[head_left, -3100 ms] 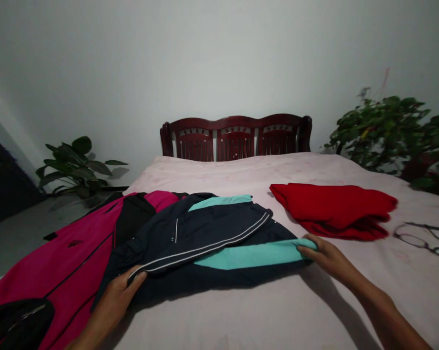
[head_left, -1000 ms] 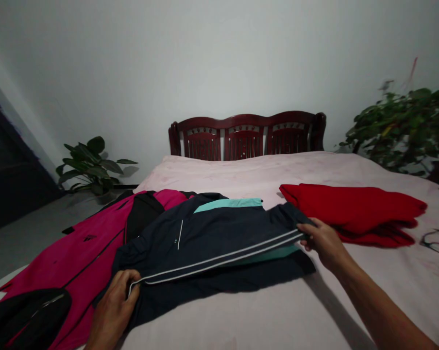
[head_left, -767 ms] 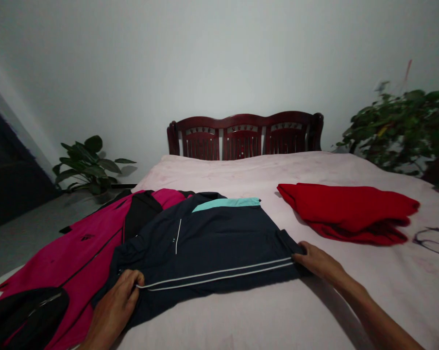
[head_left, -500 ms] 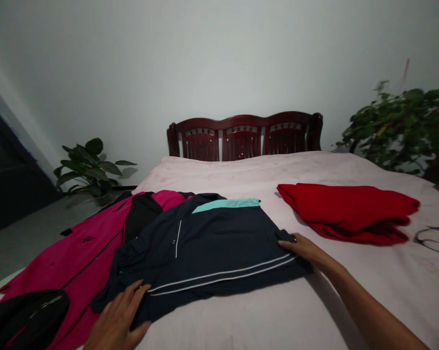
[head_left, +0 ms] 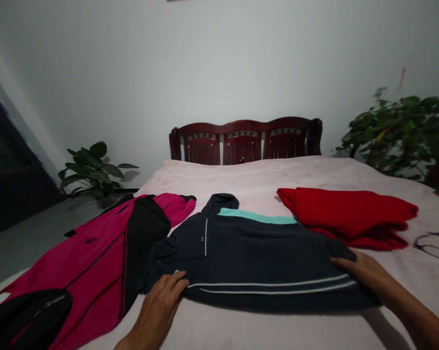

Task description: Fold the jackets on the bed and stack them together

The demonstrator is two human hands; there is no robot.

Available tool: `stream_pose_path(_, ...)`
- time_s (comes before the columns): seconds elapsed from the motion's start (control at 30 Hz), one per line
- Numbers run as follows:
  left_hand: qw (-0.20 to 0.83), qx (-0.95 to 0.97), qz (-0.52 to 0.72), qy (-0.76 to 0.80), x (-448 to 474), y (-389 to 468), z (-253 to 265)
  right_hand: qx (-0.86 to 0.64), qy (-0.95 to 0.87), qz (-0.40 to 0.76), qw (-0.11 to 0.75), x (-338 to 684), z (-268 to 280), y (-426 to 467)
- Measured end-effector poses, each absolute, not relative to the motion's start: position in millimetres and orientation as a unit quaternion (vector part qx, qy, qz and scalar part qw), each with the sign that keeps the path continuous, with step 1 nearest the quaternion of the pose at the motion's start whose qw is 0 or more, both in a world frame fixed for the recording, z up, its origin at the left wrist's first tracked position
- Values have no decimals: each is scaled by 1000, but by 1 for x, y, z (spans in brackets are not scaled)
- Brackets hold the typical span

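Moved right, the dark jacket point(head_left: 263, 255) lies on the bed point(head_left: 241, 333) beside the pink jacket point(head_left: 90, 270), likely easier to handle, with the right hand point(head_left: 374, 277) pinching its right end, the left hand point(head_left: 160, 301) touching, hold unclear.

I see a navy garment point(head_left: 263, 253) lying flat on the pink bed point(head_left: 248, 335); teal along one edge; two white stripes opposite.

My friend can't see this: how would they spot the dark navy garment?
Find the carved dark-red wooden headboard, then the pale pink bedsheet before it. There, the left hand and right hand touch the dark navy garment. Unlike the magenta-and-black jacket and red cloth beside it, it has turquoise trim and paired white stripes.
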State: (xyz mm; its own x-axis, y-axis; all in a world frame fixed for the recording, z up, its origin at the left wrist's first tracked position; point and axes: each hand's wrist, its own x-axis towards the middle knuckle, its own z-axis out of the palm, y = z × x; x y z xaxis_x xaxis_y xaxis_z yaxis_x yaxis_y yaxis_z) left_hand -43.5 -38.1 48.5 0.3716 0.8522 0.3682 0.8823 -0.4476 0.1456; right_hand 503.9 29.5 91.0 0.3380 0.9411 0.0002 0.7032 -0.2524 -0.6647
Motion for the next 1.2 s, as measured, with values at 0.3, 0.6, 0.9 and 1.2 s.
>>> stream_pose_path(0.3, -26, -793, -74, -604, -49, -54, 60, -730, -651, -42, 206, 479, 90, 11)
stream_pose_path(0.6, 1, -805, -143, -576, 1, -23, 89, -602, -788, 28, 126, 297, 77, 12)
stream_pose_path(0.9, -46, -825, -77, -559, 48, 6, 44, -629, -772, 4, 94, 345, 29, 23)
stream_pose_path(1.2, -51, -821, -104, -560, 38, 6, 34, -735, -671, -79, 58, 394, 15, 44)
